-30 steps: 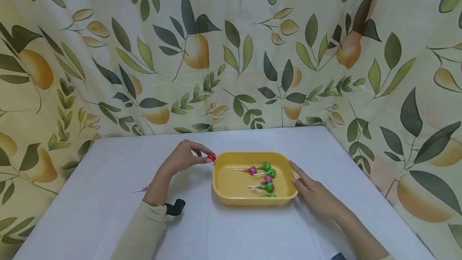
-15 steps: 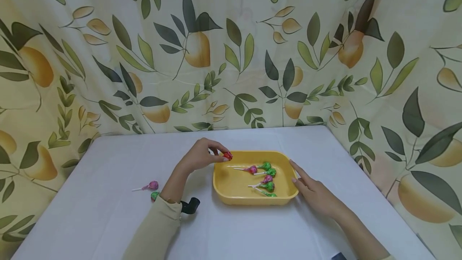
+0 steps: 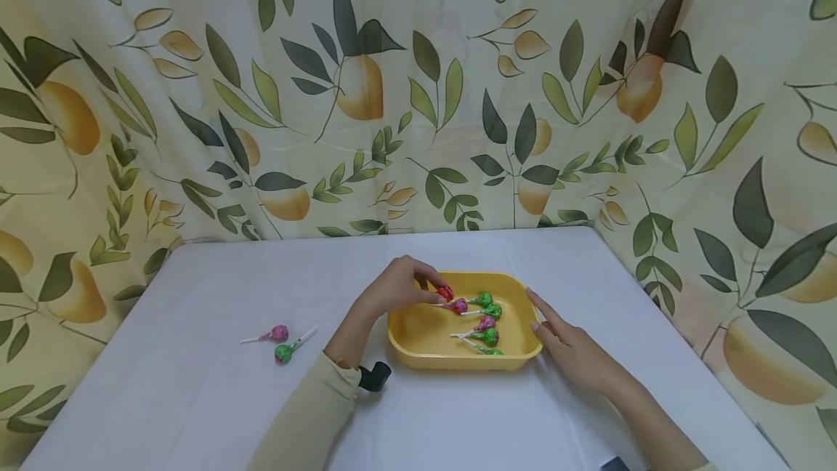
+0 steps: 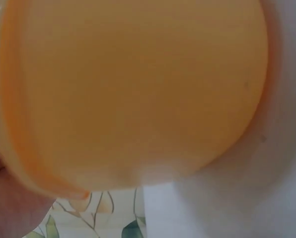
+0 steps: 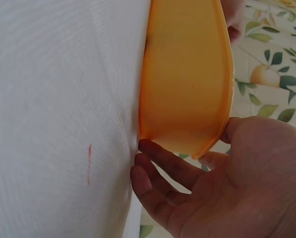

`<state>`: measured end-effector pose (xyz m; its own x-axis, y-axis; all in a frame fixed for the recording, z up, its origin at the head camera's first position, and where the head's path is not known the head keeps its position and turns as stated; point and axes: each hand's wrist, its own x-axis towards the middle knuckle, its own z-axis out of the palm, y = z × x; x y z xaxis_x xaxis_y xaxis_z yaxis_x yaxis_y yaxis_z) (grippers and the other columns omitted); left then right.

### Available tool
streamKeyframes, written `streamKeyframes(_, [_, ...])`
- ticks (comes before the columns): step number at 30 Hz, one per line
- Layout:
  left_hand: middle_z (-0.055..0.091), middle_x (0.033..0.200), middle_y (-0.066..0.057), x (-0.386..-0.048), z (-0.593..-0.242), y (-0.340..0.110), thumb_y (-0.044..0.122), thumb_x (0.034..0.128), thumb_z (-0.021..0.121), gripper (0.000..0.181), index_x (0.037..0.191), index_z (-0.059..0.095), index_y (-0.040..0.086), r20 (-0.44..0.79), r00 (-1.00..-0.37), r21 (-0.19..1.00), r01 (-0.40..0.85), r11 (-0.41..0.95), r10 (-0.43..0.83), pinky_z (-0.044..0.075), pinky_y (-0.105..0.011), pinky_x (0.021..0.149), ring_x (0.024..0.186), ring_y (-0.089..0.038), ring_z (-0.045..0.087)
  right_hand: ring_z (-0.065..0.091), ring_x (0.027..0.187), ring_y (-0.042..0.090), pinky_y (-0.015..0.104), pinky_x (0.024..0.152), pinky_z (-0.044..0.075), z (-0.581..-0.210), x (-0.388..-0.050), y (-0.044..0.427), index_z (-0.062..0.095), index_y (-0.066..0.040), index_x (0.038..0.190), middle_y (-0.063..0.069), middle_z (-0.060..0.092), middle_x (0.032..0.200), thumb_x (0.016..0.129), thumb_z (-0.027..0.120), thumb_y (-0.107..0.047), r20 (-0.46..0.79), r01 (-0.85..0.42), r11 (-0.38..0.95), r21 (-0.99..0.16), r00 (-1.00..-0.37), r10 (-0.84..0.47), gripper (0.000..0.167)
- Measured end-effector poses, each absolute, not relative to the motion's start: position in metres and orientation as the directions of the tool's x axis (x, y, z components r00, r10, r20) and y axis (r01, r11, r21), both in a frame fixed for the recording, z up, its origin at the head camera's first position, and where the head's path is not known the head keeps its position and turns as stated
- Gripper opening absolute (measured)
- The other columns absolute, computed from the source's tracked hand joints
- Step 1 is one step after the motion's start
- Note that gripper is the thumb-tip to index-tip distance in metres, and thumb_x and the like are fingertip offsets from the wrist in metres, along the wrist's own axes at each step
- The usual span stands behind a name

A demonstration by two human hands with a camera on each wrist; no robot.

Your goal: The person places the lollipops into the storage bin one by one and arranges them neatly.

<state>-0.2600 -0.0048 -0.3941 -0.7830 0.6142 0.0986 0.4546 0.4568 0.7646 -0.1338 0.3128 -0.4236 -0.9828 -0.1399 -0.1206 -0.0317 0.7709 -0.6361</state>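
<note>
My left hand [image 3: 404, 285] pinches a red-wrapped lollipop [image 3: 445, 292] over the back left part of a yellow tray [image 3: 418, 336]. Inside the tray lie several lollipops, among them a pink one [image 3: 459, 305] and a green one [image 3: 487, 337]. At the tray's right end rests my right hand [image 3: 578, 358], its fingers extended. In the right wrist view, the fingertips [image 5: 147, 145] touch the tray low on its outer wall and the thumb lies by the rim. The tray's outer wall [image 4: 138, 99] fills most of the left wrist view, hiding the held lollipop.
Left of the tray, a pink lollipop [image 3: 280, 333] and a green lollipop [image 3: 284, 353] lie on the white tablecloth [image 3: 196, 384]. A curtain [image 3: 418, 158] printed with leaves and fruit hangs behind the table. A black wrist camera [image 3: 375, 376] sits on my left wrist.
My left hand has carried the red lollipop rightward, from beside the tray's left rim to over its inside. The two loose lollipops on the cloth have come into sight. My right hand stays put.
</note>
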Motion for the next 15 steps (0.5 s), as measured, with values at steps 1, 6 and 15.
streamKeyframes(1, [0.072, 0.092, 0.011, -0.26, -0.396, -0.002, 0.016, 0.0873, 0.086, 0.017, 0.104, 0.083, 0.014, 0.097, -0.78, 0.764, 0.456, 0.456, 0.618, 0.05, -0.028, 0.075, 0.084, -0.015, 0.06, 0.04, 0.137, 0.056, 0.075, 0.101, 0.035, -0.424, -0.134, 0.313, 0.01, -0.028, 0.168, 0.032, 0.05, 0.146, 0.112, 0.039, -0.047, -0.121, -0.033, 0.771, -0.636, -0.983, -0.141, 0.066])
streamKeyframes(6, [0.073, 0.088, 0.011, -0.256, -0.403, 0.01, 0.011, 0.0868, 0.086, 0.014, 0.1, 0.083, 0.012, 0.094, -0.762, 0.772, 0.462, 0.436, 0.64, 0.05, -0.026, 0.072, 0.081, -0.014, 0.061, 0.04, 0.138, 0.054, 0.074, 0.104, 0.033, -0.424, -0.133, 0.313, 0.011, -0.03, 0.168, 0.03, 0.052, 0.145, 0.112, 0.038, -0.046, -0.111, -0.038, 0.762, -0.646, -0.983, -0.143, 0.064])
streamKeyframes(15, [0.074, 0.087, 0.008, -0.251, -0.417, 0.025, 0.006, 0.0835, 0.088, 0.013, 0.095, 0.083, 0.01, 0.088, -0.768, 0.806, 0.43, 0.408, 0.634, 0.053, -0.023, 0.069, 0.078, -0.013, 0.065, 0.047, 0.134, 0.052, 0.073, 0.102, 0.036, -0.422, -0.133, 0.313, 0.012, -0.028, 0.168, 0.028, 0.057, 0.141, 0.112, 0.04, -0.045, -0.115, -0.035, 0.76, -0.649, -0.983, -0.143, 0.065])
